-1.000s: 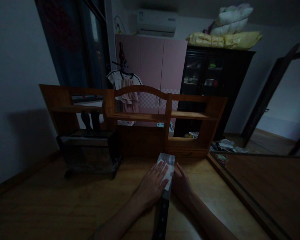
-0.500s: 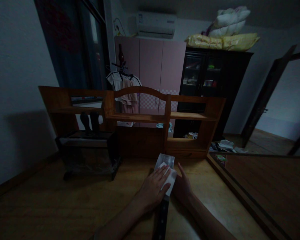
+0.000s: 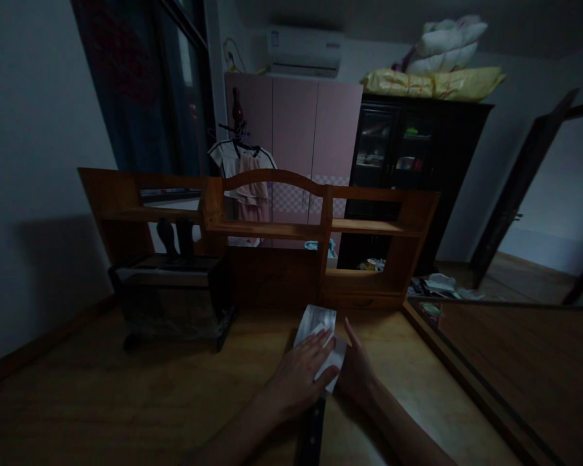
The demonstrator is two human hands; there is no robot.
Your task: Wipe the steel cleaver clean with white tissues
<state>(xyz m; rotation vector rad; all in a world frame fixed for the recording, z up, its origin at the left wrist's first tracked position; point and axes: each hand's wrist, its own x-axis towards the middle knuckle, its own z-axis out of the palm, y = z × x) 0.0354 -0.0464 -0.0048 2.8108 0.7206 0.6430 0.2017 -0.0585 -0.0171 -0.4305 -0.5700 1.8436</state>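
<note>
A cleaver (image 3: 315, 315) with a broad grey blade and a black riveted handle points away from me over the wooden table. My left hand (image 3: 307, 364) is closed on a white cloth or tissue (image 3: 337, 360) and presses it against the blade, covering much of the metal. Close by on the right side of the blade is my right hand (image 3: 357, 364), its thumb stretched up and apart. Its other fingers are hidden behind the cloth and blade, so whether they touch the cleaver does not show.
On the left stands a dark knife block (image 3: 168, 298) with black handles (image 3: 175, 239) sticking up. A wooden shelf unit (image 3: 272, 230) lines the table's (image 3: 92, 401) back edge. A raised wooden rim (image 3: 447, 349) borders the right side. The room is dim.
The left hand and the cloth have slid slightly toward me and right along the blade, baring more of it. The cleaver's blade end sits a little further left and nearer.
</note>
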